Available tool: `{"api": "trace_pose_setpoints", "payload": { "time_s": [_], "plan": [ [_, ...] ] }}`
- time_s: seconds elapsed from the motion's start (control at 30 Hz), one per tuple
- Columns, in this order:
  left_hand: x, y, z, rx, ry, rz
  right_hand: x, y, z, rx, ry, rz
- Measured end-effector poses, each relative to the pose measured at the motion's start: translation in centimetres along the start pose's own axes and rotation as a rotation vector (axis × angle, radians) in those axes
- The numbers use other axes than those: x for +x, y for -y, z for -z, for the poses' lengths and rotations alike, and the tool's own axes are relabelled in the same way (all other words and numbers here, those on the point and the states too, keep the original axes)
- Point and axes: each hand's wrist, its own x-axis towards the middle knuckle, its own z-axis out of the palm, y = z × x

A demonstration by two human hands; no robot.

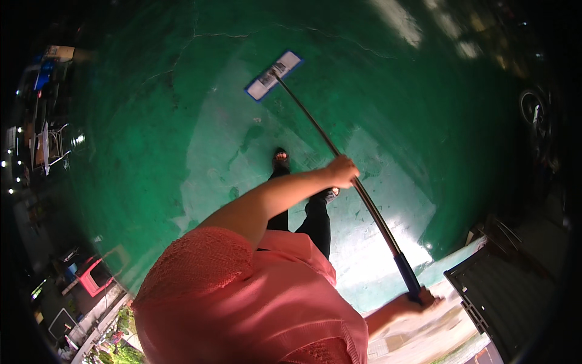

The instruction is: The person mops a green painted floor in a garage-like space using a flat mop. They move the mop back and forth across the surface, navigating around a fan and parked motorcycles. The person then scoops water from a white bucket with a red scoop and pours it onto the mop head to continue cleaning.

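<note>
Both hands are gripping one mop, fingers wrapping closed: the right hand (427,299) is holding the dark blue handle (407,273) near its end, and the left hand (343,171) is clasping the metal pole (372,209) farther along. Motion is blurring the right hand, and the turn of each hand is hiding some of its fingers.

Nearest the camera, one pink top (267,303) is filling the lower middle and running off the bottom edge. Two dark trouser legs (315,227) are showing beyond it, partly covered by the left forearm (285,191). Two feet in dark open-toed footwear are standing on the green floor (145,182); one foot (280,158) is showing plainly, the other (331,193) is lying partly behind the pole and hand.

Farther out, one flat mop head (268,80), pale with a blue border, is resting on the floor ahead of the feet. Any marks on it are staying too small to read. One red plastic seat (94,277) is standing at the left, and one wheel (533,108) is showing at the far right, its surroundings sinking into darkness. Clutter along the left rim is blurring beyond counting.
</note>
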Motion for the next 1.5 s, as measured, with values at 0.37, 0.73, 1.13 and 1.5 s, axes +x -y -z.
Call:
{"api": "trace_pose_setpoints", "payload": {
  "time_s": [0.37,0.73,1.13,1.5],
  "plan": [
    [-12.8,18.6,11.8,0.390,0.203,0.851,-19.7,-9.1,-10.6,-0.795,1.504,-0.691],
    [-8.3,-11.2,1.1,-0.109,0.151,0.194,6.1,9.1,3.4,-1.377,1.279,-0.691],
    [-10.1,-10.6,0.8,-0.153,-0.237,-0.049,7.4,15.0,-1.8,-1.402,1.451,-0.455],
    [-29.8,16.2,10.4,0.477,0.329,1.151,-25.9,-8.6,-5.8,-1.009,1.991,-0.230]
  ]
}}
